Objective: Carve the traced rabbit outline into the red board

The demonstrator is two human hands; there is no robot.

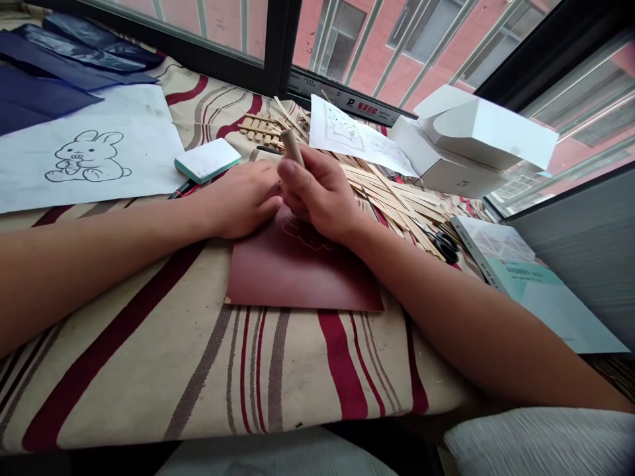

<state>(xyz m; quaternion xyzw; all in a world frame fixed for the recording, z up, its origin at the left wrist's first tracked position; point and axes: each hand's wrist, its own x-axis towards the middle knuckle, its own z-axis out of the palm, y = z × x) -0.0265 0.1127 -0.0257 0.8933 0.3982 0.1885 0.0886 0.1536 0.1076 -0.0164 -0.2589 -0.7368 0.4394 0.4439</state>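
Note:
A dark red-brown board lies on the striped cloth in front of me, with a pale line drawing on its surface. My right hand is closed round a wooden-handled carving tool, held upright with the handle top sticking out above the fist. Its tip is hidden behind my fingers. My left hand rests palm down on the board's upper left part, close beside the right hand. Its fingers lie flat and hold nothing; some fingertips are hidden.
On the left lie a rabbit drawing, dark blue sheets and a white-and-teal block. Thin wooden strips, scissors and a printed sheet are beyond and right. A white box and a book flank the window.

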